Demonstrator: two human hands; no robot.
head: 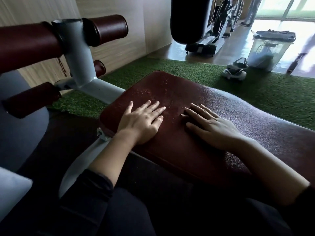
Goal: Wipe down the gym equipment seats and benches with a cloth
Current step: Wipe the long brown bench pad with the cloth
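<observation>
A dark red padded bench [187,147] runs from the centre to the right, its cracked surface dotted with water drops near its far end. My left hand [141,120] lies flat on the pad, fingers straight and spread. Beside it my right hand [211,126] also rests flat on the pad, fingers stretched toward the drops. No cloth is in view and neither hand holds anything.
A grey metal frame [80,62] with dark red foam rollers [105,29] stands at the left. Green turf [187,68] lies beyond the bench, with sandals [236,69], a clear bin [269,50] and a black punching bag [189,19] further back.
</observation>
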